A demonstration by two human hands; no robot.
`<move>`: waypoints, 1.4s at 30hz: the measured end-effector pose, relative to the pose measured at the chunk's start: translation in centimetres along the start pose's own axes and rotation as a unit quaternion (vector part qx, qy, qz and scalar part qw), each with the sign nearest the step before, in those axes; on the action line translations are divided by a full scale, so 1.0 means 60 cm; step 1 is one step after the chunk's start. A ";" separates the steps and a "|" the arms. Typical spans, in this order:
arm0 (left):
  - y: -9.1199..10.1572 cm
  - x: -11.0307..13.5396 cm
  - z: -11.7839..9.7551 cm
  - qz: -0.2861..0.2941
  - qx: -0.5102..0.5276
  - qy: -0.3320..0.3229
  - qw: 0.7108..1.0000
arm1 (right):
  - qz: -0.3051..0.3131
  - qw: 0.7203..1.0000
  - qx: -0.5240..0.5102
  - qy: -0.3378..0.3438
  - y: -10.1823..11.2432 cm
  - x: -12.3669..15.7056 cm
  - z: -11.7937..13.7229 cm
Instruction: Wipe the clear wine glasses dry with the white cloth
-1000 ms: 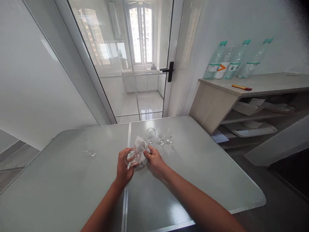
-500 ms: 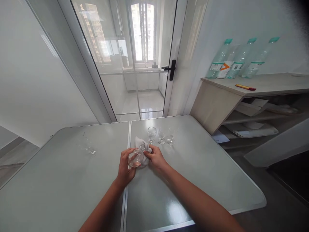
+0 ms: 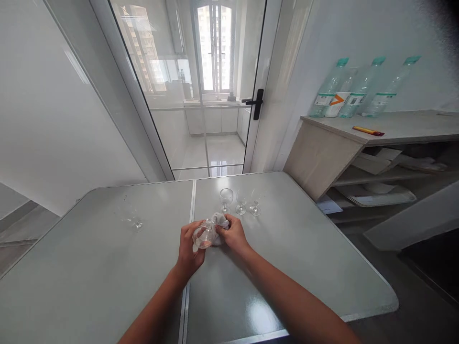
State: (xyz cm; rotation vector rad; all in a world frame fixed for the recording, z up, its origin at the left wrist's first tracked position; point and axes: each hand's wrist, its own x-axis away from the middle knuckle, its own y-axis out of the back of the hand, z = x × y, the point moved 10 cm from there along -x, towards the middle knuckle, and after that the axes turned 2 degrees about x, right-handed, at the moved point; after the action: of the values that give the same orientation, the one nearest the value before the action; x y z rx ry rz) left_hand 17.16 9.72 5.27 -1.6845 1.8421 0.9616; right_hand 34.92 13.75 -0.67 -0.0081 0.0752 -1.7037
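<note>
My left hand (image 3: 189,249) grips the bowl of a clear stemmed glass (image 3: 203,236), tipped on its side with the mouth facing me, above the grey table (image 3: 107,267). Against the glass's stem end, my right hand (image 3: 233,235) clutches a bunched white cloth (image 3: 219,224). Just beyond the hands, three more stemmed glasses (image 3: 240,201) stand upright in a row. Another clear glass (image 3: 132,216) stands alone at the table's left.
A glass door with a black handle (image 3: 257,102) is behind the table. At right, a wooden shelf unit (image 3: 380,138) carries three green-capped bottles (image 3: 355,91) and a yellow-red pen (image 3: 367,130). The table's right edge borders dark floor.
The cloth, loosely spread behind the glass before, is now bunched tight in my right hand against the glass. Both hands have stayed in the same spot on the table.
</note>
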 end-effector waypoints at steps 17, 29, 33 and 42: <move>0.081 -0.022 0.013 -0.173 -0.069 0.058 0.981 | 0.030 0.959 0.261 0.109 -0.012 0.020 0.063; 0.059 -0.029 0.035 -0.126 -0.109 0.166 0.972 | 0.245 0.742 0.608 0.140 -0.105 0.110 0.059; 0.031 -0.026 0.043 -0.066 -0.083 0.185 0.977 | 0.291 0.705 0.633 0.133 -0.114 0.120 0.051; -0.011 -0.016 0.055 0.013 0.015 0.210 0.978 | 0.268 0.706 0.647 0.106 -0.110 0.115 0.030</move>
State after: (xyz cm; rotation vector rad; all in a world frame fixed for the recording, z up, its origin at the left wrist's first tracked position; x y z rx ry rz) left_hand 17.57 12.81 3.74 -1.9618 2.1313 0.6131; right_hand 27.56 7.68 1.22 1.1556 -0.8873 -0.8499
